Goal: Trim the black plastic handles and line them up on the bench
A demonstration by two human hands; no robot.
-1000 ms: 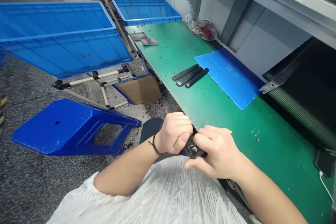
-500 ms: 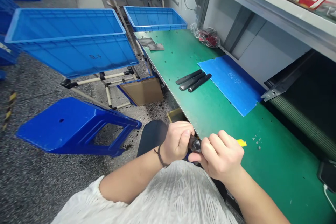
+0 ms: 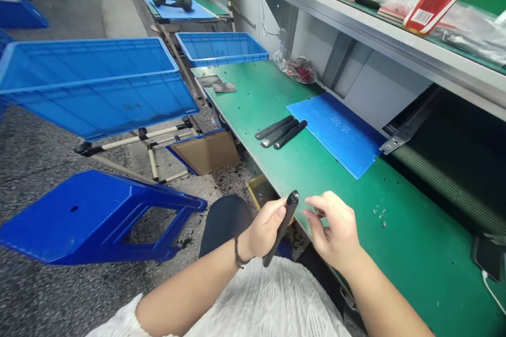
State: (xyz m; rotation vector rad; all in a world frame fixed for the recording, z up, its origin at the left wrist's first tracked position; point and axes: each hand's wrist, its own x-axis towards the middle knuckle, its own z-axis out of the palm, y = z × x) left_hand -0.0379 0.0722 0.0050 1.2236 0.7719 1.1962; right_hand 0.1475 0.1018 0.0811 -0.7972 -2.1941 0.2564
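Note:
My left hand (image 3: 265,227) is wrapped round a long black plastic handle (image 3: 281,231), which is tilted with its rounded, glossy end up. Just right of that end is my right hand (image 3: 334,229), apart from the handle. Its thumb and index finger have a gap between them, while the other fingers curl into the palm; what they hold, if anything, is hidden. Several similar black handles (image 3: 280,132) lie side by side on the green table (image 3: 245,110), beyond my hands and beside a blue sheet (image 3: 336,131).
Left of the table are a blue stool (image 3: 90,216), a large blue crate (image 3: 98,100) on a pipe frame and a cardboard panel (image 3: 205,152). A yellow-rimmed bin (image 3: 253,189) sits below the table edge. A loaded shelf (image 3: 336,10) overhangs the right side.
My hands have parted; the right has come off the black handle, and the left has turned it lengthwise into view. The yellow piece beside my right hand no longer shows. The view has tilted up.

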